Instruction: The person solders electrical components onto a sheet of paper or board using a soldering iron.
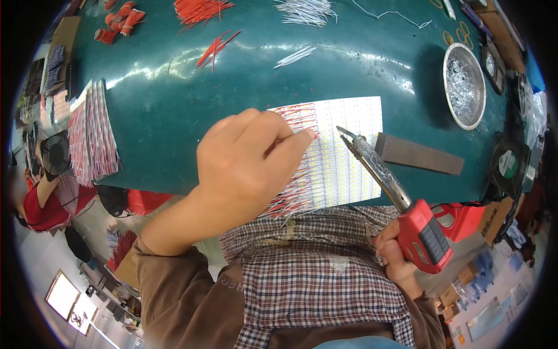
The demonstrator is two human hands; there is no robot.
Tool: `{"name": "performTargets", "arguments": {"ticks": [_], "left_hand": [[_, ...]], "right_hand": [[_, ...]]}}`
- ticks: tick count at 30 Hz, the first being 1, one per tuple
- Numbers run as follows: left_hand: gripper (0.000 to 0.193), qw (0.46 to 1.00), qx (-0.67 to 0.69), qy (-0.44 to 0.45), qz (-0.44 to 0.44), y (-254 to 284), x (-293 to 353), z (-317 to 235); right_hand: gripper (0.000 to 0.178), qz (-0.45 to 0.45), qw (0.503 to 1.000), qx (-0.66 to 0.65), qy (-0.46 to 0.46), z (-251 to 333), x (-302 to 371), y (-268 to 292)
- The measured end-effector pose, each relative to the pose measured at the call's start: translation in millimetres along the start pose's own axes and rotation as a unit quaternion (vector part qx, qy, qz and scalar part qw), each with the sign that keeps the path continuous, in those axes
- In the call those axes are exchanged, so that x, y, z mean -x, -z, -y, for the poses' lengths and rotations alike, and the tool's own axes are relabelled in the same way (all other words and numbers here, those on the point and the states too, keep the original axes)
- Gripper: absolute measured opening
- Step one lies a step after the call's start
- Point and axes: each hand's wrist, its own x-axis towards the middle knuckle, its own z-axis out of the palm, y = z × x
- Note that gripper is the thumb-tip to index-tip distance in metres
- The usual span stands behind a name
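A white LED circuit board sheet (349,166) lies at the table's near edge, with rows of small yellowish LEDs. Red and white wires (292,189) stick out along its left side. Over that side is my left hand (250,151), its thumb and finger pinched at a red wire end (316,134); the palm hides part of the wires. My right hand (395,253) grips a red and black soldering gun (427,238). Its metal barrel slants up and left, and its tip is above the board's middle, a little right of my left fingertips.
A grey-brown bar (419,153) lies right of the board. Beyond it stand a metal bowl of solder scraps (465,87) and a small fan (508,164). Wired strips (93,134) lie at left; red wires (216,51) and white wires (295,56) lie farther back.
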Motion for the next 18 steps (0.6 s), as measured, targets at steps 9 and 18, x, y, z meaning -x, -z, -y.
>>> {"name": "performTargets", "arguments": {"ticks": [9,18], "left_hand": [[0.032,1.000,-0.018,-0.013,0.014,-10.8,4.7,-0.3],[0.030,1.000,-0.009,-0.002,0.018,-10.9,4.9,-1.0]], "right_hand": [[0.017,0.007,0.998,0.055,-0.027,-6.1,0.2,6.0],[0.012,0.004,0.998,0.050,-0.039,-1.1,-4.2,2.1]]}}
